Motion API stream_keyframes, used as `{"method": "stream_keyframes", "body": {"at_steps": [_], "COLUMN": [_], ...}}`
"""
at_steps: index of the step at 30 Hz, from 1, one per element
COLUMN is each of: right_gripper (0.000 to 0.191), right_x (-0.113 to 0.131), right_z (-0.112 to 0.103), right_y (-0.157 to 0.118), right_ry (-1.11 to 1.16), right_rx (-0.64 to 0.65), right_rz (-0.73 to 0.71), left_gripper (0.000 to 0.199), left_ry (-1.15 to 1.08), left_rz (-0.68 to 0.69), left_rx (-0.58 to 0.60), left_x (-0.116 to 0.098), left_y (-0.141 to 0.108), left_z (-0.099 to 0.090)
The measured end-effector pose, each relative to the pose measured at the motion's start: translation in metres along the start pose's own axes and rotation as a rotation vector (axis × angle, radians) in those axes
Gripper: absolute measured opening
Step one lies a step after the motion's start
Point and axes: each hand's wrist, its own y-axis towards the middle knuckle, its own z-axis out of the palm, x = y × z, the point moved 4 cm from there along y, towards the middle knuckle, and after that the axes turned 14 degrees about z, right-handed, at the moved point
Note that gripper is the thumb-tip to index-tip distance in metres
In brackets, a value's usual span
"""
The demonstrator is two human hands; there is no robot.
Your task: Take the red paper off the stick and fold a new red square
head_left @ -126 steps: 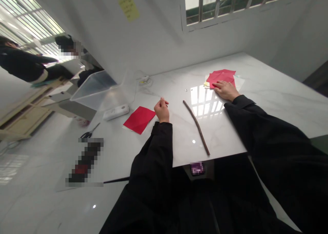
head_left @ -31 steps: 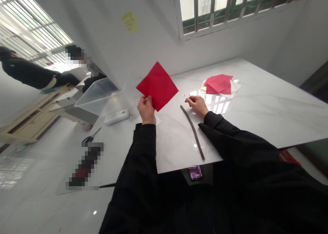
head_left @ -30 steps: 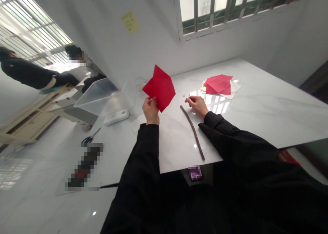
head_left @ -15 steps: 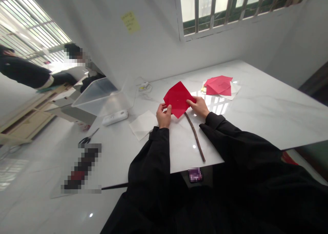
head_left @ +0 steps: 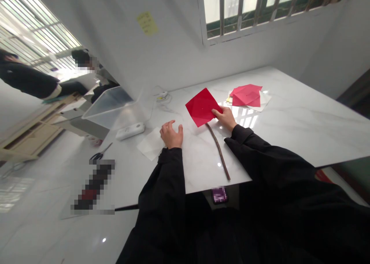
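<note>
Red paper square (head_left: 199, 105) sits, flat, between one and two o'clock of the view's centre. The white paper sheet (head_left: 149, 144) lies at the square's eight o'clock. The left hand (head_left: 171, 135), on the square half a second ago, has let go and is empty, fingers loosely spread. The right hand (head_left: 227, 118) pinches near the right corner, now the only grip. The brown stick (head_left: 219, 150) lies at the square's five o'clock.

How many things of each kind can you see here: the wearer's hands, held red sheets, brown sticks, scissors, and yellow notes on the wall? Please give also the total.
Left hand and right hand: 2
Held red sheet: 1
Brown stick: 1
Scissors: 1
Yellow wall note: 1
Total: 6
</note>
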Motion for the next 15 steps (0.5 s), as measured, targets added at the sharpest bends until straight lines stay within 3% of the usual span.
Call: {"method": "stream_keyframes", "body": {"at_steps": [2,4,9,15], "right_gripper": [0.039,0.043,0.055,0.051], "right_x": [0.0,0.0,-0.001,0.001], "right_z": [0.001,0.002,0.003,0.003], "right_y": [0.0,0.001,0.001,-0.001], "right_ry": [0.014,0.042,0.12,0.102], "right_rx": [0.009,0.018,0.054,0.112], "right_rz": [0.007,0.012,0.026,-0.003], "left_gripper": [0.031,0.033,0.06,0.053], "left_ry": [-0.102,-0.339,-0.968,-1.103], "left_rz": [0.052,0.094,-0.036,-0.134], "left_rx": [-0.074,-0.095,-0.078,-0.029], "left_x": [-0.015,-0.033,-0.057,-0.048], "left_y": [0.002,0.003,0.01,0.026], "left_z": [0.0,0.01,0.051,0.079]}}
